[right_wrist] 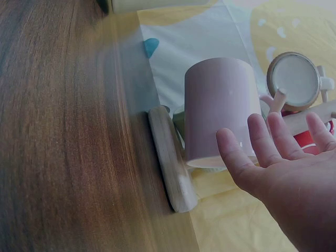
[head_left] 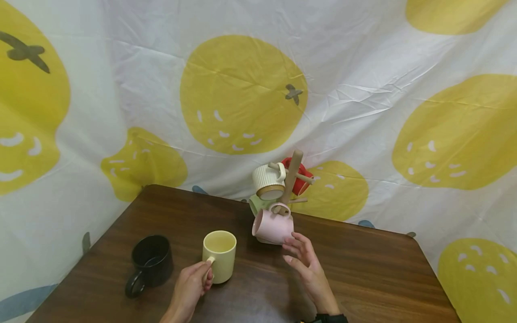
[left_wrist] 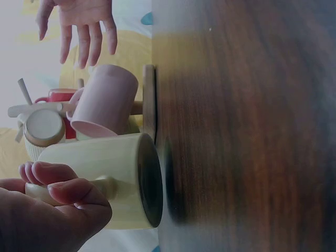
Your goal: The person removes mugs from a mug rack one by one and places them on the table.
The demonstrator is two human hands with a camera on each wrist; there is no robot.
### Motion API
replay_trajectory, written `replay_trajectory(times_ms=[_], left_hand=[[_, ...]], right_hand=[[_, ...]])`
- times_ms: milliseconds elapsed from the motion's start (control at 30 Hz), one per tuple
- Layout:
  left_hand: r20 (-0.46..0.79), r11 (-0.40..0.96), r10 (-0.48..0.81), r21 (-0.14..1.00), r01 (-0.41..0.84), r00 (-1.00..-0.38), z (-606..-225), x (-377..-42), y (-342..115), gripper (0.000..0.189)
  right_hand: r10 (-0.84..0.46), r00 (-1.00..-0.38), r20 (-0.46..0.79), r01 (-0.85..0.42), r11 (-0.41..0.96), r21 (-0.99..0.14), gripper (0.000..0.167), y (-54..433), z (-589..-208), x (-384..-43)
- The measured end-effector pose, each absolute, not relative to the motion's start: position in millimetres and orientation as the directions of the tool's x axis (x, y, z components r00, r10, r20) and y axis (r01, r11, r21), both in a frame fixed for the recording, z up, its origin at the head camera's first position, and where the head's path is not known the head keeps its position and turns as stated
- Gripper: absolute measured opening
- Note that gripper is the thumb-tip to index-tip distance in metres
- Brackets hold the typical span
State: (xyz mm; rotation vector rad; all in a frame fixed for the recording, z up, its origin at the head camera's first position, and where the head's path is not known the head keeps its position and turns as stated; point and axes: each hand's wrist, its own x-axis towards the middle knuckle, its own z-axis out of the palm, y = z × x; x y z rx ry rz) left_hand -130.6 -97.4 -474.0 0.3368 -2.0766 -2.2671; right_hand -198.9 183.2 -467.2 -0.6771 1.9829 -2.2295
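Head: the left hand [head_left: 190, 282] grips the yellow mug [head_left: 225, 262] by its handle [head_left: 211, 259], mouth up, in front of the rack [head_left: 296, 163] and left of it. The right hand [head_left: 312, 273], nearer the rack, holds nothing, its fingers loosely spread beside the pink mug [head_left: 274, 227] hanging low on the rack's near side. A lower peg [head_left: 300, 200] (no mug seen on it) juts right of the rack, opposite the yellow mug's side.

Left wrist: the yellow mug's long axis is about upright, its base seemingly just off the table [left_wrist: 252, 131], between the camera and the rack.

Right wrist: fingers overlap the pink mug beside the rack (contact, I cannot tell).
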Motion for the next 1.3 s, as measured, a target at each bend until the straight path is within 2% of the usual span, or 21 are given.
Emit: replay_trajectory(times_ms=[733,1300], left_hand=[[-0.165,-0.114,-0.183,0.983,-0.146,-0.969,-478.4,-126.6,-98.6,0.036],[-0.189,-0.039,-0.217,0.982,-0.185,-0.958,-476.6,-121.4,-100.4,0.038]], right_hand=[[-0.364,-0.88,0.306,-0.248,-0.197,-0.948,0.056,187.0,-469.1,-199.7],[-0.374,-0.875,0.307,-0.25,-0.195,-0.949,0.057,188.0,-470.1,-200.8]])
